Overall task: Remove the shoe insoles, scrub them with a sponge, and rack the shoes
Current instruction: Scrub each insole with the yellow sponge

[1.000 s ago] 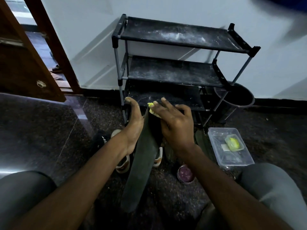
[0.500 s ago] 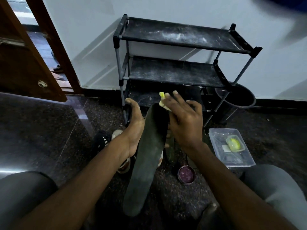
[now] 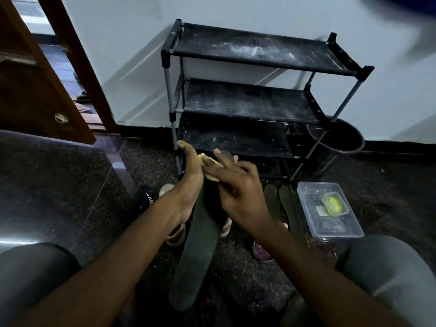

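Observation:
A long dark insole [image 3: 198,246] slants up from between my knees toward the rack. My left hand [image 3: 188,182] supports its upper part from the left, thumb up, fingers hidden behind it. My right hand [image 3: 238,192] presses a yellow sponge [image 3: 207,164] against the top of the insole. Two more dark insoles [image 3: 278,201] lie on the floor to the right. Shoes [image 3: 174,232] sit on the floor behind the held insole, mostly hidden. The black three-shelf shoe rack [image 3: 247,100] stands against the wall with bare, dusty shelves.
A clear plastic tub [image 3: 330,223] with a yellow-green item inside sits at right. A small round purple-lidded tin [image 3: 262,251] lies under my right wrist. A dark bucket [image 3: 339,140] stands behind the rack's right leg. A brown wooden door [image 3: 35,90] hangs open at left.
My right hand slid the sponge back and forth along the upper insole, up toward the tip and now slightly down and left against my left hand. The insole tilted a little.

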